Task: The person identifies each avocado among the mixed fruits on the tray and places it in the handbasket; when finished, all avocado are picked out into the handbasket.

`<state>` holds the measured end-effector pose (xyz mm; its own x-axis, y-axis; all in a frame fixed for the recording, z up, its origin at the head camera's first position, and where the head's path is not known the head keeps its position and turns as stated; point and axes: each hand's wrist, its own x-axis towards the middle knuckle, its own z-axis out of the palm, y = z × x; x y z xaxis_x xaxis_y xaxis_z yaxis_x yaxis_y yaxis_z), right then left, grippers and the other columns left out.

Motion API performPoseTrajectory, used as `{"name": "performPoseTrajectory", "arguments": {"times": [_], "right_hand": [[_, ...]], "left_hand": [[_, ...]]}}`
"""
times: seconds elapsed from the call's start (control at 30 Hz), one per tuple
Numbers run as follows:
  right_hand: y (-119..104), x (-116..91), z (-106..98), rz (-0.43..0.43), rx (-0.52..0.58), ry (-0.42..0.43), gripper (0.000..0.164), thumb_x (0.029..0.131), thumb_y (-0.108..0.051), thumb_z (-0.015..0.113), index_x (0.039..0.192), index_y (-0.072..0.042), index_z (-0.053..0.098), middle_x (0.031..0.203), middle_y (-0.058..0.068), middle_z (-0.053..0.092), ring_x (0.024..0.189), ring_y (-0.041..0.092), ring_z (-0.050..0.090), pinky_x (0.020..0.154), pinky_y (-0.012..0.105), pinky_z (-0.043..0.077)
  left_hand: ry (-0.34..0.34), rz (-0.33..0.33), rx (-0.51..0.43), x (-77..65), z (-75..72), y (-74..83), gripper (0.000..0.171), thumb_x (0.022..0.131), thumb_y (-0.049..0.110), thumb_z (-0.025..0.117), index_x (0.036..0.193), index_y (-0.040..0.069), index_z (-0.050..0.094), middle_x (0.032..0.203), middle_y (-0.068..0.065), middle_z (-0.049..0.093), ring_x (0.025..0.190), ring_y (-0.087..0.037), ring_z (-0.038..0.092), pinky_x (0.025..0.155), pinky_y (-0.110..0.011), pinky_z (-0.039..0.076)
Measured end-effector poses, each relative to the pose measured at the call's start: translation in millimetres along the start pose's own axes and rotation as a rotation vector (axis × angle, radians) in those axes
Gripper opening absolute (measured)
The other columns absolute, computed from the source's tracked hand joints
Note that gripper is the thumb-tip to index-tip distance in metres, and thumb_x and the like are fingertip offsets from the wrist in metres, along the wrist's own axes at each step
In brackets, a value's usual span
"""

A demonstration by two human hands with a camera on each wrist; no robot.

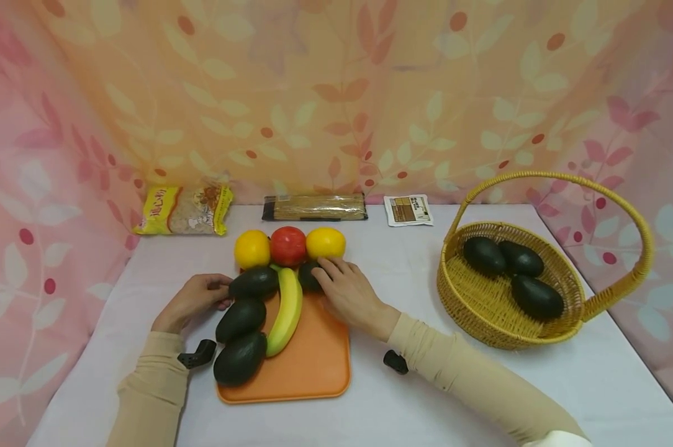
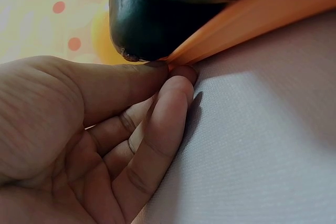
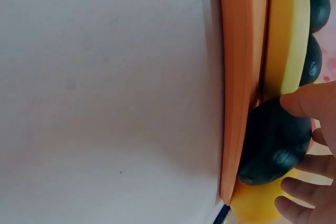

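An orange tray [image 1: 314, 354] carries a banana [image 1: 286, 310] and several avocados. Three of these line its left side: a far avocado [image 1: 254, 283], a middle one [image 1: 241, 320] and a near one [image 1: 240, 360]. At the far left corner my left hand [image 1: 199, 298] pinches the tray's edge [image 2: 210, 40] between thumb and fingers, just under the far avocado. Over on the far right, my right hand [image 1: 354, 297] holds another avocado [image 3: 273, 140], its thumb beside the banana's end and its fingers spread over the other side. That hand partly hides this avocado in the head view.
An orange-yellow fruit [image 1: 252, 249], a red fruit [image 1: 288, 246] and a yellow fruit [image 1: 326, 243] line the tray's far edge. A handled wicker basket [image 1: 482, 326] at right holds three avocados. Behind lie a yellow food bag [image 1: 185, 211], a noodle pack [image 1: 315, 207] and a white packet [image 1: 408, 210].
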<state>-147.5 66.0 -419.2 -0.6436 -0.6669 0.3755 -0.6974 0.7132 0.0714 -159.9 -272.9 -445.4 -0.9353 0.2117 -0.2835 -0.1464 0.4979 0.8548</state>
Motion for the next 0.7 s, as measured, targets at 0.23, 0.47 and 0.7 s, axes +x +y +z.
{"name": "performPoseTrajectory", "arguments": {"times": [0.23, 0.47, 0.7], "right_hand": [[-3.2, 3.1, -3.5, -0.026, 0.065, -0.036, 0.064, 0.08, -0.025, 0.08, 0.136, -0.011, 0.052, 0.119, 0.017, 0.052, 0.095, 0.028, 0.059, 0.082, 0.037, 0.055], [-5.3, 5.0, -2.8, -0.009, 0.046, -0.056, 0.058, 0.08, -0.026, 0.08, 0.129, -0.013, 0.053, 0.123, 0.018, 0.053, 0.099, 0.03, 0.059, 0.078, 0.037, 0.056], [-5.8, 7.5, 1.5, -0.009, -0.014, -0.019, 0.05, 0.082, -0.018, 0.077, 0.125, -0.013, 0.052, 0.123, 0.015, 0.058, 0.105, 0.03, 0.06, 0.084, 0.039, 0.055]], "left_hand": [[-0.004, 0.002, -0.013, -0.3, -0.2, -1.3, 0.033, 0.097, 0.01, 0.056, 0.121, -0.012, 0.058, 0.086, -0.006, 0.066, 0.073, -0.007, 0.061, 0.068, -0.023, 0.055], [-0.008, 0.002, 0.0, 0.2, -0.7, 0.0, 0.032, 0.097, 0.01, 0.055, 0.121, -0.011, 0.058, 0.087, -0.008, 0.066, 0.073, -0.009, 0.061, 0.068, -0.024, 0.055], [-0.012, 0.002, -0.002, 0.2, -0.7, 0.3, 0.032, 0.097, 0.01, 0.055, 0.12, -0.01, 0.058, 0.087, -0.008, 0.066, 0.073, -0.009, 0.061, 0.068, -0.023, 0.055]]}}
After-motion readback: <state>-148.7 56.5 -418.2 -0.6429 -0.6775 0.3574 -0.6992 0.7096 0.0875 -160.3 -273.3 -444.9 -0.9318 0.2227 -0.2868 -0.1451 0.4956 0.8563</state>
